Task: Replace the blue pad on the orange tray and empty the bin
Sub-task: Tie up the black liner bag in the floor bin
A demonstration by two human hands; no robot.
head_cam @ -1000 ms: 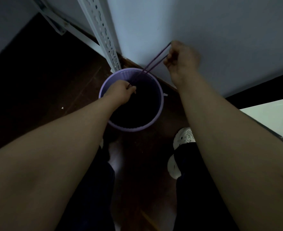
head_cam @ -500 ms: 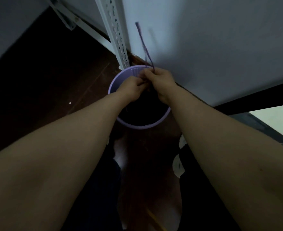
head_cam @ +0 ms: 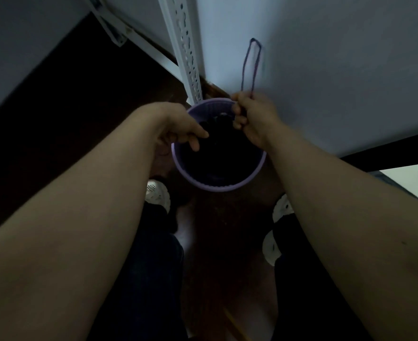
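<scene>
Left arm enters from 8 o'clock of the frame. The left hand (head_cam: pixel 182 131) sits over the 10 o'clock rim of the round lilac plastic bin (head_cam: pixel 217 187), fingers half curled, tips at the edge of the black bin liner (head_cam: pixel 217 156). Too dark to tell whether it pinches the liner.

Bin sits on the dark brown wooden floor (head_cam: pixel 215 242), centre frame, just beyond the feet, in the corner. White perforated metal shelf upright (head_cam: pixel 185 52) stands at the bin's 11 o'clock, touching or just beside the rim. White shoe (head_cam: pixel 157 194) at the bin's 8 o'clock, second white shoe (head_cam: pixel 273 242) at 5 o'clock; dark trouser legs below.

Right arm enters from 4 o'clock. The right hand (head_cam: pixel 254 119) is over the bin's 1 o'clock rim, fist tight on a thin purple drawstring loop (head_cam: pixel 251 67) that stands up towards 12 o'clock against the pale grey wall (head_cam: pixel 338 70).

Wall blocks 12 to 3 o'clock, the upright blocks 11. Open floor lies at 9 o'clock and back towards 6. Pale surface edge (head_cam: pixel 414 178) at far right, 3 o'clock.
</scene>
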